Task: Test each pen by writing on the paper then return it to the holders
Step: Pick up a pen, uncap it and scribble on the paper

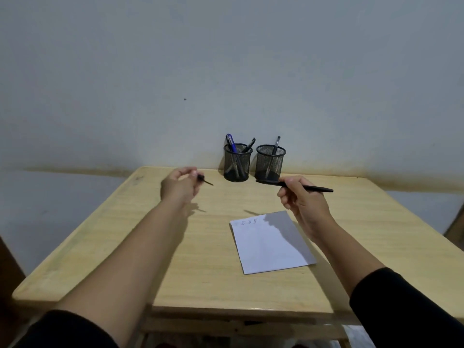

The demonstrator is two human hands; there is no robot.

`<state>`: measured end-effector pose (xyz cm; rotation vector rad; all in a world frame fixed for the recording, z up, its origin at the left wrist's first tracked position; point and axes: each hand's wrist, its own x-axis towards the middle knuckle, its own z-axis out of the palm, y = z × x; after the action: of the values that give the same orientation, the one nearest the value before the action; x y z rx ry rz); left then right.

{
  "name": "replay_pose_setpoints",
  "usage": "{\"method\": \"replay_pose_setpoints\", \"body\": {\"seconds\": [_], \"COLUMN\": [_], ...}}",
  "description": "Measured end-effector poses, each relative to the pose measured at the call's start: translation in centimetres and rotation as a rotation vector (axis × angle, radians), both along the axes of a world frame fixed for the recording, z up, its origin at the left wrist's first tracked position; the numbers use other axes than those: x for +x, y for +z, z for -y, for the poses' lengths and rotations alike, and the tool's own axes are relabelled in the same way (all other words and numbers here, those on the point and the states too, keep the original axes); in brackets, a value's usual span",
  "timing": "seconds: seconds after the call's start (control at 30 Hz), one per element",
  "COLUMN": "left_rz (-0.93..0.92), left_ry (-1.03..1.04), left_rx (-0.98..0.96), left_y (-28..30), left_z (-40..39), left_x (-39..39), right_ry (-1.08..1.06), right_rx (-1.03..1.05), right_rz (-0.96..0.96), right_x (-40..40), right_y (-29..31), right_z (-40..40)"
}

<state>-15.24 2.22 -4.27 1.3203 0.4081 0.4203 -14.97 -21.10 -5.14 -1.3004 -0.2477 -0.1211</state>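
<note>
Head view: the right hand (301, 199) pinches a black pen (308, 188) near its middle, held level above the table (125, 234), just in front of the right holder (270, 162). The left hand (179, 187) has fingers curled on a small dark piece (204, 180) (probably the cap, though too blurred to be sure). The paper (268, 247) lies below, a few marks at its top edge. The pen looks light, stiff and smooth; a grip nearer the tip should steady the writing.

Dim flat light, soft shadows on table (125, 247), wide-angle edge bending
</note>
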Motion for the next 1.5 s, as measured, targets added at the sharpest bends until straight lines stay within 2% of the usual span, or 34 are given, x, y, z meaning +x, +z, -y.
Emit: {"method": "replay_pose_setpoints", "body": {"seconds": [0.17,0.27,0.37,0.5,0.57,0.7,0.83,1.03,1.3,1.5], "left_rz": [-0.152,-0.183,-0.174,-0.081,0.002,-0.015,-0.045,-0.028,0.003,0.016], "left_ry": [-0.052,-0.079,-0.087,-0.083,-0.15,-0.346,-0.401,-0.401,-0.4,-0.398], "left_rx": [0.383,0.551,0.665,0.764,0.852,1.085,1.094,1.088,1.116,1.132], "left_y": [-3.2,-3.9,-4.6,-4.3,-4.1,-5.2,-5.9,-6.0,-6.1,-6.2], "left_z": [2.2,2.9,3.2,4.1,5.3,7.3,7.3,7.2,7.0,7.0], "left_x": [0.6,1.0,1.4,0.9,0.1,-1.7,-1.8,-1.4,-1.1,-1.1], "right_ry": [0.06,0.031,-0.01,0.025,0.052,0.104,0.158,0.172,0.228,0.18], "right_rx": [0.012,-0.12,-0.29,-0.369,-0.394,-0.44,-0.568,-0.803,-0.89,-0.896], "right_rz": [-0.114,-0.117,-0.085,-0.133,-0.128,-0.07,-0.052,0.1,0.192,0.201], "right_x": [0.4,0.8,1.3,2.0,2.4,3.6,4.4,4.9,4.7,4.6], "right_y": [-1.1,-1.7,-2.2,-2.2,-2.1,-2.0,-2.4,-4.1,-4.3,-4.4], "right_z": [-0.8,-0.8,-0.7,-0.5,-0.2,0.1,0.1,0.7,0.6,0.6]}}
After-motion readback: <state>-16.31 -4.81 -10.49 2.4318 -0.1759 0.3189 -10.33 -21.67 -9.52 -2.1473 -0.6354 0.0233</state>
